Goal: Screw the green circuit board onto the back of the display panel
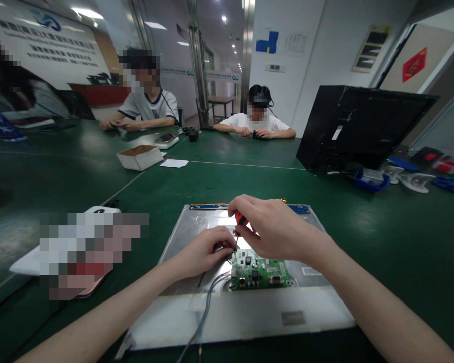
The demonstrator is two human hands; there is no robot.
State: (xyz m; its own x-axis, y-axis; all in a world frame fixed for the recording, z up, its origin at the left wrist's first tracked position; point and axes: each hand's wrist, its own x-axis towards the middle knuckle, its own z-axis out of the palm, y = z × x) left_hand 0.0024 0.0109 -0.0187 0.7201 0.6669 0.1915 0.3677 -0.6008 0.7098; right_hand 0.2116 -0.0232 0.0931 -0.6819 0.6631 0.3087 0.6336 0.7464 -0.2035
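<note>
A flat metal-backed display panel [314,307] lies on the green table in front of me, with a green circuit board [263,272] on its middle. My right hand [276,227] is closed around the orange and black handle of a screwdriver [241,219]. Its thin shaft points down at the board's upper left corner. Beside that corner, my left hand [214,247] has its thumb and fingers pinched together; whatever is between them is too small to make out. Grey cables [208,307] run from the board's left side toward me. A blue strip board [299,208] edges the panel's far side.
Phones [102,210], partly blurred, lie to the left. Farther off are an open cardboard box [140,158] and a paper slip [174,163]. At right stands a black monitor housing [357,128] near a blue tray [371,181]. Several people sit around the table.
</note>
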